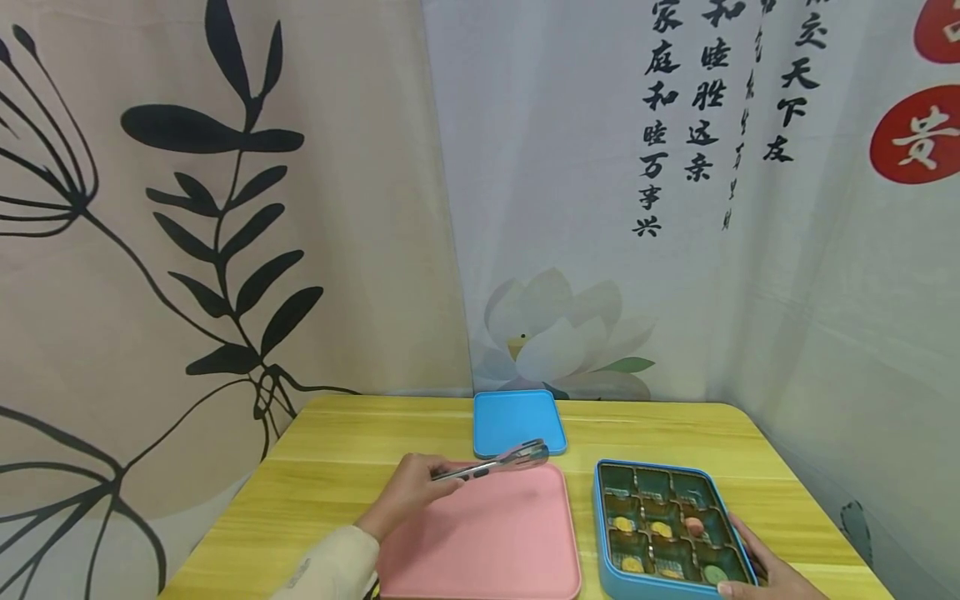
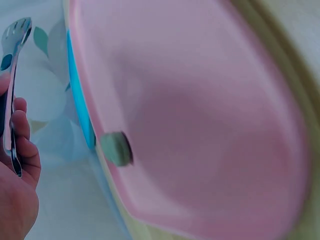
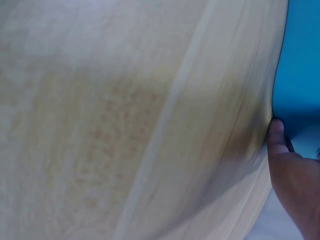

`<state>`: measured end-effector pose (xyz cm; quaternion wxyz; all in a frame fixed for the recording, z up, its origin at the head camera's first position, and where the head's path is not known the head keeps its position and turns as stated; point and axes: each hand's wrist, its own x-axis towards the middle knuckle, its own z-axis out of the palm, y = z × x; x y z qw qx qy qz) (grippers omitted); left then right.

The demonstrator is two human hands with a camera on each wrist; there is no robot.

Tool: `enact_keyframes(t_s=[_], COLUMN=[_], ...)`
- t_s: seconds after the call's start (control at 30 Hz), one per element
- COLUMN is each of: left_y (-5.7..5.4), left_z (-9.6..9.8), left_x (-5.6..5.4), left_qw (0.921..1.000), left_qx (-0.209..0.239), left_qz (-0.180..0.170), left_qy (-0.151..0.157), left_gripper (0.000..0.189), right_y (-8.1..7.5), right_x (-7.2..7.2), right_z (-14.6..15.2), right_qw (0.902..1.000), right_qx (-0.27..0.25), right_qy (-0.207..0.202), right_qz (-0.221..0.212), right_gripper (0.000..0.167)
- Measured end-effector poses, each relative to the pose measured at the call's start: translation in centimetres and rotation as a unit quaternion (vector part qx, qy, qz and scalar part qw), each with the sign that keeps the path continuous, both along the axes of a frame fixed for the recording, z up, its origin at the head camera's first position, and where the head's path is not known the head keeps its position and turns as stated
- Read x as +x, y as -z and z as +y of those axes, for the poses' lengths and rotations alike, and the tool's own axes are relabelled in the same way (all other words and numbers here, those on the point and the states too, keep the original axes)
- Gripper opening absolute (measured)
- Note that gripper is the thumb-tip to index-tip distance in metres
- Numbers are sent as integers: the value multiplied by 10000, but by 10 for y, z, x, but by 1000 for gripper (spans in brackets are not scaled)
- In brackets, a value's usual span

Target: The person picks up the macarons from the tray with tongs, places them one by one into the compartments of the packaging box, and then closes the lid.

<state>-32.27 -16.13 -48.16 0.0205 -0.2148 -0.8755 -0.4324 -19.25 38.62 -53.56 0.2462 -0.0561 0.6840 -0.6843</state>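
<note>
My left hand [image 1: 414, 493] grips metal tongs [image 1: 491, 467] above the far part of a pink tray [image 1: 487, 533]. The tongs' tips point right, with nothing between them that I can see. On the tray near its edge lies a green round piece [image 2: 116, 149], seen in the left wrist view but hidden in the head view. My right hand [image 1: 772, 571] holds the near right corner of a blue box [image 1: 652, 588], thumb at the front and fingers along the side. Its dark divided insert holds several yellow pieces [image 1: 661, 529], a pink one [image 1: 693, 526] and a green one [image 1: 715, 574].
A small blue tray [image 1: 517, 421] lies behind the pink tray at the table's far edge. Everything stands on a yellow wood-grain table [image 1: 337, 442]. Printed curtains [image 1: 375, 208] hang right behind it and along the right side.
</note>
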Motion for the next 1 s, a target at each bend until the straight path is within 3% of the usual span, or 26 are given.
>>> enact_keyframes(t_s=[0.23, 0.47, 0.83, 1.0], left_y=[-6, -9, -14, -14], left_z=[20, 41, 73, 88], left_x=[-1, -2, -1, -1], left_qw=[10000, 9997, 9996, 9990], left_qx=[-47, 150, -34, 128], left_qz=[10, -51, -227, -235], left_qy=[27, 186, 144, 370], left_gripper=[13, 10, 12, 10], right_y=[-1, -1, -7, -7], right_x=[0, 1, -1, -3], right_z=[-2, -2, -9, -9], right_qw=[9977, 9985, 9885, 9867], right_qx=[647, 520, 1433, 1533], right_qy=[217, 153, 460, 527], right_qz=[53, 83, 166, 128], right_gripper=[96, 95, 94, 95])
